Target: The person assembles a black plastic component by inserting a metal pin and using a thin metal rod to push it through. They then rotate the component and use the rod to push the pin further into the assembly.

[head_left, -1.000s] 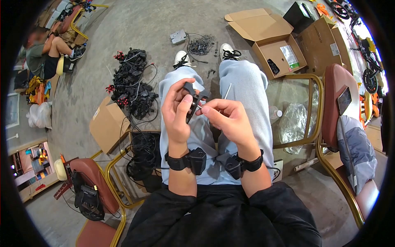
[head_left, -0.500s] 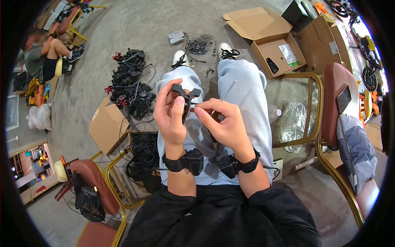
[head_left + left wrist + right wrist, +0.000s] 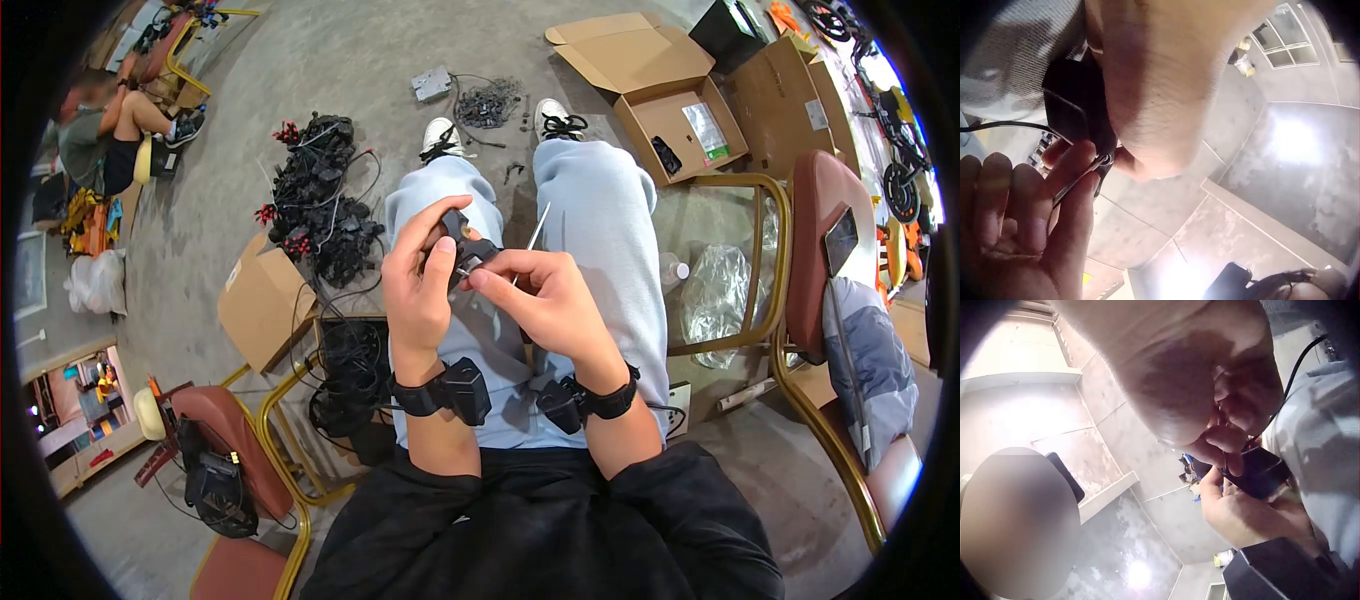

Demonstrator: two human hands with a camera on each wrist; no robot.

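In the head view my left hand grips a small black plastic part above the lap, thumb on its near side. My right hand meets it from the right, with thumb and forefinger pinched at a small shiny metal piece on the part. A thin silver rod sticks up out of the right hand's fingers; its lower end is hidden by them. From the left wrist, the black part shows close up, the right fingertips right at a small metal ring on it.
A heap of black devices and cables lies on the floor at the left. Small dark parts lie beyond the shoes. An open cardboard box and a chair stand at the right; another chair is at the left.
The black part has turned and tilted in the left hand. The silver rod swung right, then back to more upright. The right fingertips stay at the part.
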